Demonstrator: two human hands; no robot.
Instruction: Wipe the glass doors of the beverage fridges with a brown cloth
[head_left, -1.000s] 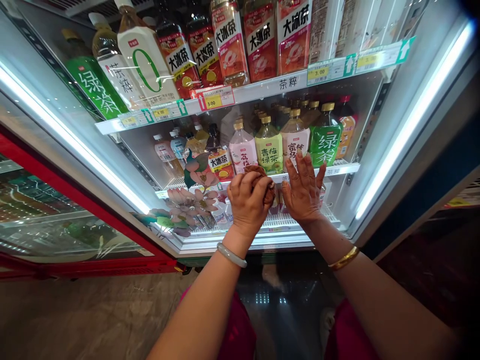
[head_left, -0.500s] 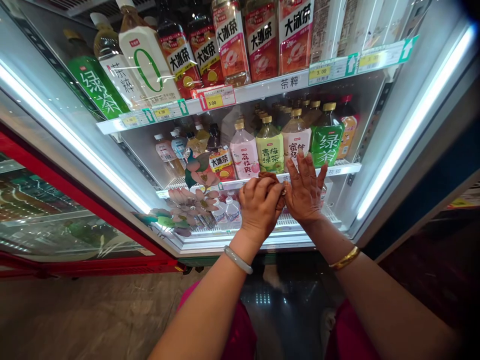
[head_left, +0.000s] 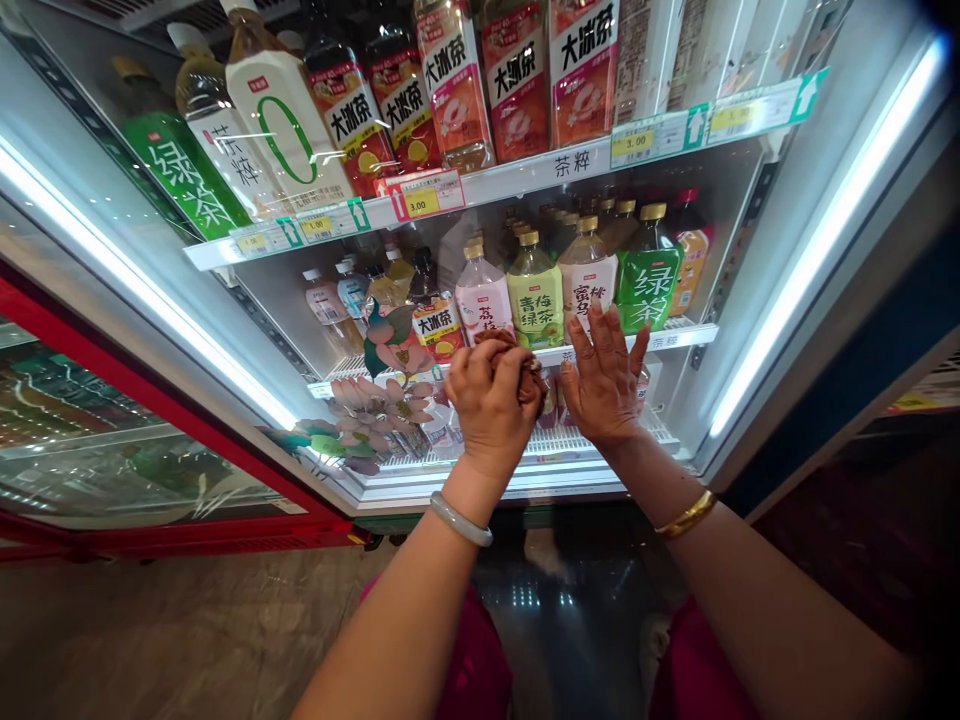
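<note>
My left hand (head_left: 491,415) is closed around a crumpled brown cloth (head_left: 531,385), which shows above and beside its fingers. It is at the glass front of a lit drinks fridge, level with the middle shelf. Just to its right, my right hand (head_left: 606,388) lies flat against the glass with its fingers spread, holding nothing. Behind the glass, near my fingertips, stand a pink-labelled bottle (head_left: 484,295), a light green bottle (head_left: 535,290) and a green tea bottle (head_left: 650,272).
A flower decal (head_left: 367,405) decorates the glass at the lower left. Larger bottles line the upper shelf (head_left: 517,185), which carries price tags. A red-framed cooler (head_left: 322,505) adjoins on the left. Tiled floor (head_left: 187,630) lies below.
My left hand has slid left across the glass, away from my right hand, and more of the cloth shows. My right hand stays nearly in place; the view has shifted slightly.
</note>
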